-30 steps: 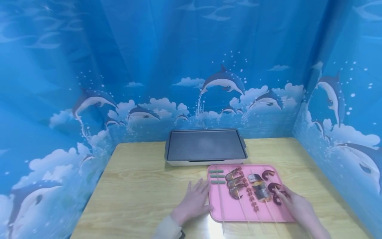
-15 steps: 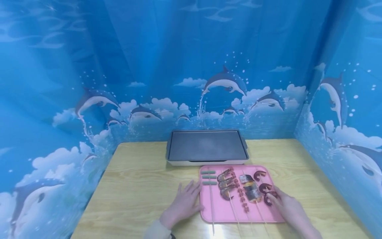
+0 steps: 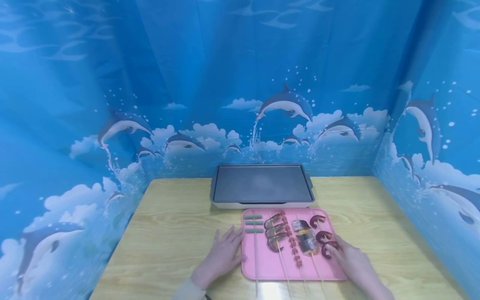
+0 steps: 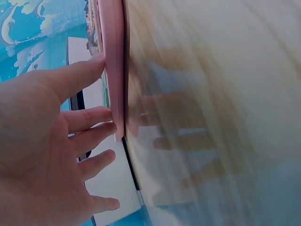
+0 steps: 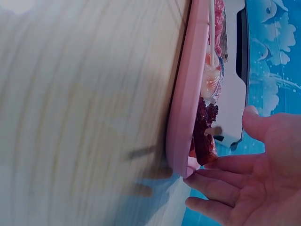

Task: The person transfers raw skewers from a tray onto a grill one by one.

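Note:
A pink tray (image 3: 268, 266) lies on the wooden table, holding several food skewers with their sticks toward the near edge. From left to right come a skewer of green pieces (image 3: 253, 223), one of prawns (image 3: 276, 231), small red meat pieces (image 3: 293, 246), fish chunks (image 3: 306, 237) and dark red curled tentacle pieces (image 3: 323, 238). My left hand (image 3: 221, 255) touches the tray's left side, fingers extended and thumb tip at the rim. At the opposite side, my right hand (image 3: 354, 262) has its extended fingertips against the tray's right end, thumb held apart in the right wrist view.
Directly behind the tray stands a griddle (image 3: 262, 183) with a dark flat plate and a pale base. Blue curtains (image 3: 210, 83) printed with dolphins enclose the wooden table (image 3: 172, 237) at the back and sides.
The pink tray has slid to the left across the table with its skewers. Both hands have moved left along with it, staying at its two sides.

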